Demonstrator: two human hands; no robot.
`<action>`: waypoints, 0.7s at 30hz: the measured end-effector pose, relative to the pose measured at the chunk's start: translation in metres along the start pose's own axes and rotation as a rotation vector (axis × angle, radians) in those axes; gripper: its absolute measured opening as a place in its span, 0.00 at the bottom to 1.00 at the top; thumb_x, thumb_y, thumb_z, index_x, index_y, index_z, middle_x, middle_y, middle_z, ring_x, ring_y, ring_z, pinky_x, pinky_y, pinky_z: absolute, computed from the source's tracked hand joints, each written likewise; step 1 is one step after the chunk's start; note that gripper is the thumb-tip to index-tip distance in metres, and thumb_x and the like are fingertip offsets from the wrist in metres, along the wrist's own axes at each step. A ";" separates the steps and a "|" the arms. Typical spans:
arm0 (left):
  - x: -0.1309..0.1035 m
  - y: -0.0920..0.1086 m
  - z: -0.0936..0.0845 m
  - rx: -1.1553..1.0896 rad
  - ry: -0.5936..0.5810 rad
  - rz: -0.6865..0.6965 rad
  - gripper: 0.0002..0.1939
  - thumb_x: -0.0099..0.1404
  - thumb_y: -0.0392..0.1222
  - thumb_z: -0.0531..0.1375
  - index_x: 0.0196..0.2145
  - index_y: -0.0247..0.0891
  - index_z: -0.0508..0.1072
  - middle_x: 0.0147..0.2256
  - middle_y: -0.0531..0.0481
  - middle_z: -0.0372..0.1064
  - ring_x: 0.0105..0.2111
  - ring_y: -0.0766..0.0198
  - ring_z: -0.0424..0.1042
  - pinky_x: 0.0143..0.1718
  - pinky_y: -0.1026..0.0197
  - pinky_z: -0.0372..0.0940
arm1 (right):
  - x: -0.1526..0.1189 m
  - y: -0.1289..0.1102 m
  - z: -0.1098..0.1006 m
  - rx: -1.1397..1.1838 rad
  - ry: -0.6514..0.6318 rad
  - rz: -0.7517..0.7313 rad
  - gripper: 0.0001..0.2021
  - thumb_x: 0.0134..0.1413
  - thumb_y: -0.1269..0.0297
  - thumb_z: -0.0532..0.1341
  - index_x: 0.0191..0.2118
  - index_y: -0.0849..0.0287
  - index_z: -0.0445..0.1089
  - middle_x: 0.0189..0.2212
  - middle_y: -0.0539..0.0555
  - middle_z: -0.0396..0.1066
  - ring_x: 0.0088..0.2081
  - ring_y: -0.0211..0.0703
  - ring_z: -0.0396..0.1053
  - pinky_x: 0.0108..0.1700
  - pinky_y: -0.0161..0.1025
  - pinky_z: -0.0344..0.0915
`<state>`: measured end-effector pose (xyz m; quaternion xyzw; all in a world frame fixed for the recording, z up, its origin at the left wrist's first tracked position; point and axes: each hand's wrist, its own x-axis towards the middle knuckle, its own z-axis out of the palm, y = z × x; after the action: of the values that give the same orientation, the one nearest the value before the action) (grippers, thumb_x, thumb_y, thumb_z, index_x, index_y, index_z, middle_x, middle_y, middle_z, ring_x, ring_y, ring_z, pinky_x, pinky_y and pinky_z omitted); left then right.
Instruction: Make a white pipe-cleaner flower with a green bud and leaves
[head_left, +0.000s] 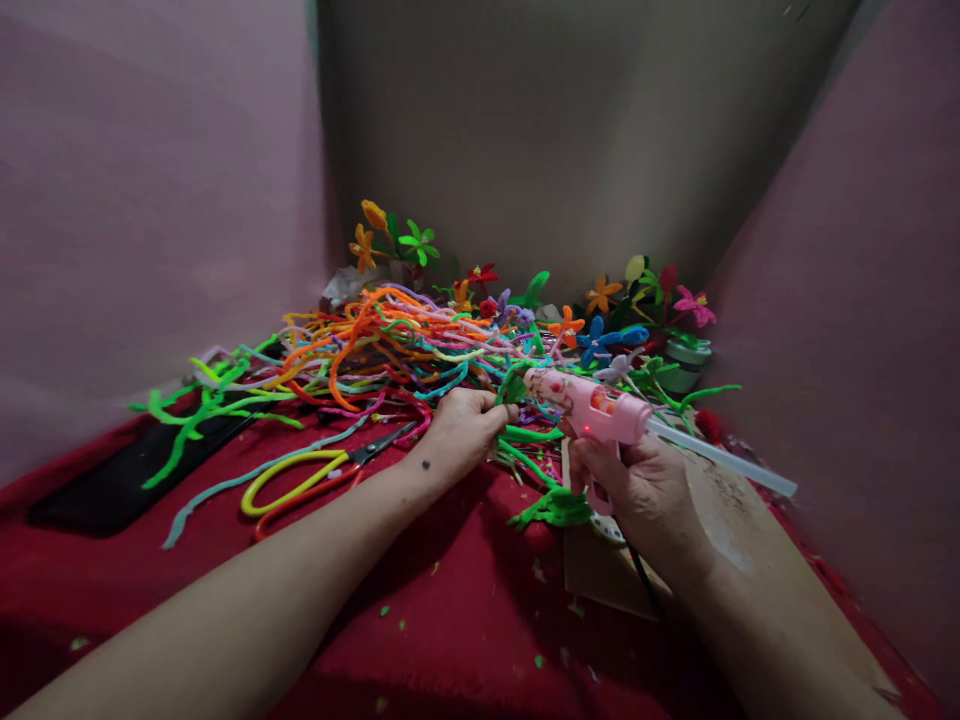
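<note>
My right hand [649, 490] grips a pink glue gun [585, 405] by its handle. A translucent glue stick [724, 455] juts out of the gun's back end, and a small red light glows on its side. The nozzle end points left, close to a green pipe-cleaner piece [513, 386]. My left hand [466, 430] pinches that green piece between thumb and fingers. Whether the nozzle touches it, I cannot tell. Just below, another green pipe-cleaner piece [555, 508] lies near the gun's handle.
Scissors [300, 480] with yellow and orange handles lie left of my left arm. Behind is a heap of coloured pipe cleaners [390, 340], with pipe-cleaner flowers [596, 343] around it. A black flat object [112, 490], cardboard [607, 570] and a pale green jar [686, 362] rest on the red cloth [442, 620].
</note>
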<state>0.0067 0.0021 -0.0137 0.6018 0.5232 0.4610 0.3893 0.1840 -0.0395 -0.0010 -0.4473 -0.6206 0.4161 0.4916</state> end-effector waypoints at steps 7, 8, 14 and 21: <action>-0.001 0.003 0.000 -0.003 0.000 -0.017 0.17 0.55 0.45 0.55 0.14 0.38 0.56 0.07 0.60 0.50 0.10 0.74 0.49 0.15 0.67 0.44 | -0.002 0.001 -0.001 0.015 0.017 0.031 0.17 0.44 0.50 0.62 0.26 0.62 0.66 0.16 0.48 0.61 0.16 0.31 0.52 0.17 0.31 0.49; -0.002 0.004 0.000 -0.003 0.000 -0.023 0.17 0.55 0.45 0.55 0.14 0.38 0.56 0.08 0.60 0.50 0.10 0.74 0.49 0.15 0.67 0.44 | -0.002 0.002 -0.001 0.019 0.016 0.032 0.17 0.44 0.50 0.62 0.28 0.62 0.67 0.16 0.48 0.61 0.17 0.31 0.52 0.17 0.31 0.49; -0.003 0.006 0.001 0.001 -0.001 -0.038 0.16 0.55 0.44 0.55 0.14 0.38 0.57 0.08 0.60 0.50 0.10 0.75 0.48 0.15 0.67 0.43 | -0.002 -0.002 0.000 -0.028 0.007 0.023 0.18 0.45 0.49 0.61 0.28 0.62 0.68 0.17 0.49 0.62 0.17 0.31 0.52 0.17 0.32 0.49; -0.004 0.007 0.000 -0.003 0.009 -0.046 0.17 0.54 0.45 0.56 0.14 0.37 0.57 0.08 0.60 0.51 0.10 0.75 0.48 0.15 0.67 0.42 | -0.001 -0.007 0.001 -0.079 -0.048 -0.076 0.21 0.49 0.50 0.59 0.45 0.60 0.70 0.16 0.47 0.61 0.16 0.32 0.50 0.17 0.33 0.47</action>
<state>0.0087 -0.0029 -0.0079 0.5871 0.5379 0.4552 0.3984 0.1817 -0.0425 0.0048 -0.4326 -0.6647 0.3828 0.4739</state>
